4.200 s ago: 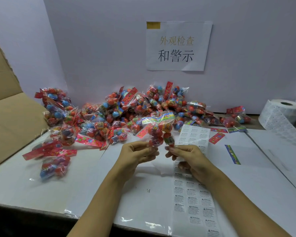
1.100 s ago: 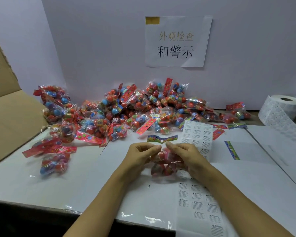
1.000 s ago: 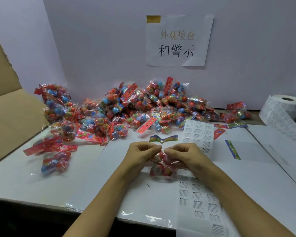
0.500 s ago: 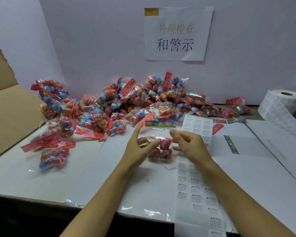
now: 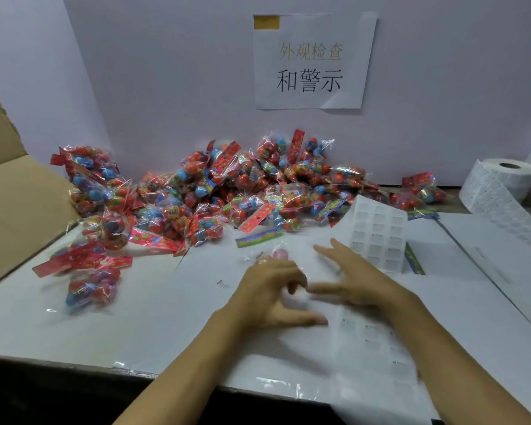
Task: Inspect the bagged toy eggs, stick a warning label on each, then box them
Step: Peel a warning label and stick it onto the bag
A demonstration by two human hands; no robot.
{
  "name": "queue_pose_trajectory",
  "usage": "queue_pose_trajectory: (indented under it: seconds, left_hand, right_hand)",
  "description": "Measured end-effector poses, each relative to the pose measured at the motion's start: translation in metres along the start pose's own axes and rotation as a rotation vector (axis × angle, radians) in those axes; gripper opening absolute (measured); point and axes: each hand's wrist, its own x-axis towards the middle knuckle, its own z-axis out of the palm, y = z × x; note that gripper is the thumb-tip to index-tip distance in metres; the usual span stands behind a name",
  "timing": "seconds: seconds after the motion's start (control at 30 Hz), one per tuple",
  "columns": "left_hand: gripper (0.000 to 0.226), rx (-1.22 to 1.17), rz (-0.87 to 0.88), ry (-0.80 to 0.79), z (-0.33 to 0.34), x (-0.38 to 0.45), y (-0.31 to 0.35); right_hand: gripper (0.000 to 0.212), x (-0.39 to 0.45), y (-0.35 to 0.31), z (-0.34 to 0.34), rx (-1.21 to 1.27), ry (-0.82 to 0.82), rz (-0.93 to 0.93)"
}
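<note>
A packing and inspection station: printed wall sign (image 5: 313, 61), label roll (image 5: 500, 182), cardboard carton (image 5: 16, 204), piled bagged toys (image 5: 227, 188)

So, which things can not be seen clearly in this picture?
- Head view: the bag of eggs lies mostly behind the left hand.
- Both hands are motion-blurred; the right hand grip cannot be judged.
- Print on the label sheet is too small and blurred.
- The cardboard box is cut off by the left edge.
</note>
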Motion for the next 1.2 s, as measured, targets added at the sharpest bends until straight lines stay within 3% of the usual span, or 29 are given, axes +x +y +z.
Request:
queue_pose_trajectory:
  seconds: [0.1,0.17,0.2,0.3,0.4,0.5,0.57,0.73,0.87,1.03,1.2]
  left_hand:
    - [0.074,0.299,0.073,-0.247,0.009,0.002,0.006]
    - [0.073,0.365,0.042,-0.257,0.014,0.001,0.006]
    - [0.07,0.355,0.013,-0.243,0.015,0.0,0.004]
    - [0.064,0.24,-0.148,-0.204,0.011,0.001,-0.005]
    - [0.048,0.108,-0.279,-0.184,0.004,0.001,-0.013]
    - [0.032,0.005,-0.301,-0.092,0.002,0.001,-0.018]
    - [0.028,-0.044,-0.33,-0.02,-0.002,-0.001,-0.023]
    - [0.041,-0.325,-0.391,-0.004,-0.008,-0.004,-0.023]
    - [0.068,-0.71,-0.389,0.027,-0.008,0.002,-0.017]
    - [0.08,-0.974,-0.492,0.124,-0.007,0.004,-0.021]
    - [0.074,-1.01,-0.516,0.142,-0.004,0.006,-0.021]
  right_hand:
    - [0.052,0.015,-0.006,0.01,0.238,0.256,0.031]
    - [0.023,0.018,-0.01,0.009,0.568,0.365,0.001]
    - [0.019,0.018,-0.012,0.006,0.698,0.402,-0.007]
    - [0.02,0.009,-0.011,-0.007,0.831,0.506,-0.07]
    - [0.012,-0.001,-0.011,-0.017,0.701,0.524,-0.164]
    - [0.048,-0.005,-0.01,-0.02,0.386,0.264,-0.148]
    - [0.06,-0.006,-0.008,-0.021,0.238,0.095,-0.121]
    - [0.005,-0.003,-0.01,-0.015,0.308,0.076,-0.129]
    - [0.014,-0.008,-0.016,-0.015,0.32,0.018,-0.17]
    - [0.035,-0.009,-0.021,-0.014,0.395,0.281,-0.275]
    - [0.025,-0.01,-0.029,-0.006,0.29,0.409,-0.395]
